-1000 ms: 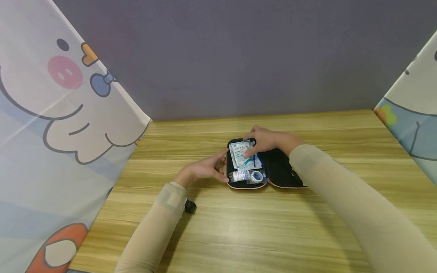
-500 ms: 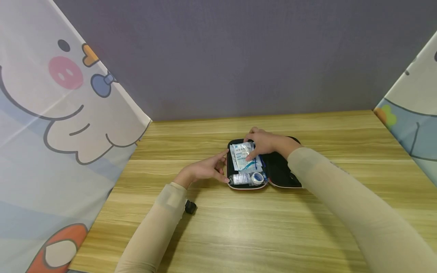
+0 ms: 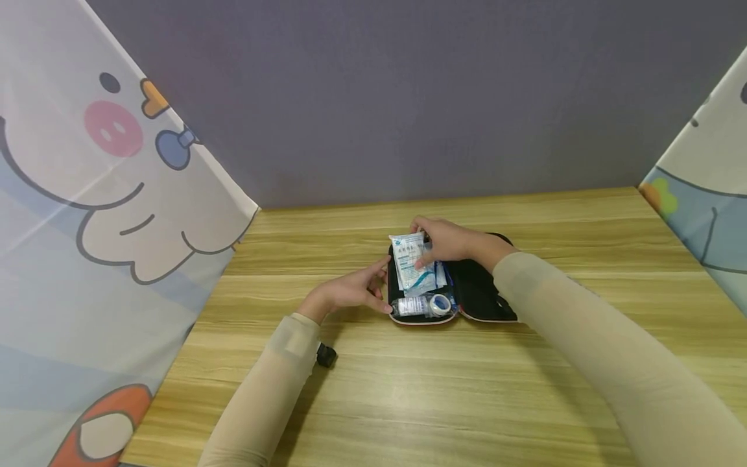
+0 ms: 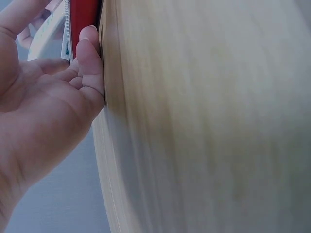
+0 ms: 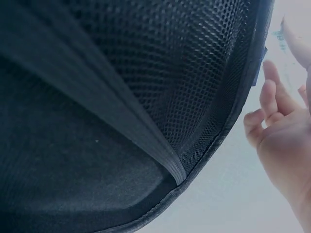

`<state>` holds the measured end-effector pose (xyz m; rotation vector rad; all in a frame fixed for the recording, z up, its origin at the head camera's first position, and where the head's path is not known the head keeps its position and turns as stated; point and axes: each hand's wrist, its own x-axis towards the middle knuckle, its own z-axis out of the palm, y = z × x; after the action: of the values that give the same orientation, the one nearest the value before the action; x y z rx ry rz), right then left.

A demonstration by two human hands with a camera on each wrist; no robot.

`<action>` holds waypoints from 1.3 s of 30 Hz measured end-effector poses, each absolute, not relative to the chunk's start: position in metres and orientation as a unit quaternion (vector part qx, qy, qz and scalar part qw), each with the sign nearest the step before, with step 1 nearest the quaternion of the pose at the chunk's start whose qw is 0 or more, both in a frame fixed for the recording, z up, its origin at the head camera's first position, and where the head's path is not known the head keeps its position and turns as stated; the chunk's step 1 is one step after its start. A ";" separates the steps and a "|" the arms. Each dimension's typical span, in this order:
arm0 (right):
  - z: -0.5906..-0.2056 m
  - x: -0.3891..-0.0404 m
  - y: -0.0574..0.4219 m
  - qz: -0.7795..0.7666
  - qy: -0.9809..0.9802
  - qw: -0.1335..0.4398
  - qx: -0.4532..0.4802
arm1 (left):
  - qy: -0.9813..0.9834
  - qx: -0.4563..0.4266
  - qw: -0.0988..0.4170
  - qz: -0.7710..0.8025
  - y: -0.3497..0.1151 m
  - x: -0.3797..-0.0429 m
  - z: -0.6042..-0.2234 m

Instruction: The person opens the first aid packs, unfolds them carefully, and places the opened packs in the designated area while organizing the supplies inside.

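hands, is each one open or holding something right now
Left hand: open, touching the side of the case.
Right hand: closed, holding a white packet.

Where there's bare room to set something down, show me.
Free: the wood-grain tabletop between the beige left sleeve and beige right sleeve, or between the left sleeve and white cartoon-printed curtain. Crowded: the open black-lined case, left hand at its edge, right hand holding a white-and-blue packet.
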<state>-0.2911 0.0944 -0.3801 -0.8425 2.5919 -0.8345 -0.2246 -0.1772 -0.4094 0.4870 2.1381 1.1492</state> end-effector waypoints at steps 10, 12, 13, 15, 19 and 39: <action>-0.378 -0.290 0.102 -0.391 0.864 0.140 -0.286 | 0.822 0.184 0.324 0.431 -0.176 -0.225 -0.409; -0.377 -0.289 0.103 -0.410 0.857 0.142 -0.277 | 0.822 0.183 0.324 0.431 -0.177 -0.225 -0.409; -0.377 -0.289 0.104 -0.419 0.855 0.142 -0.273 | 0.823 0.183 0.324 0.430 -0.177 -0.225 -0.409; -0.376 -0.290 0.105 -0.431 0.851 0.140 -0.265 | 0.823 0.183 0.323 0.431 -0.178 -0.226 -0.409; -0.374 -0.291 0.107 -0.449 0.845 0.134 -0.256 | 0.820 0.184 0.321 0.436 -0.178 -0.226 -0.409; -0.363 -0.294 0.131 -0.578 0.793 0.059 -0.184 | 0.824 0.176 0.321 0.432 -0.176 -0.225 -0.410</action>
<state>-0.2939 0.1313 -0.3627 -0.5563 2.4006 -1.7511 -0.2251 -0.1765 -0.4097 0.4632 2.1649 1.1340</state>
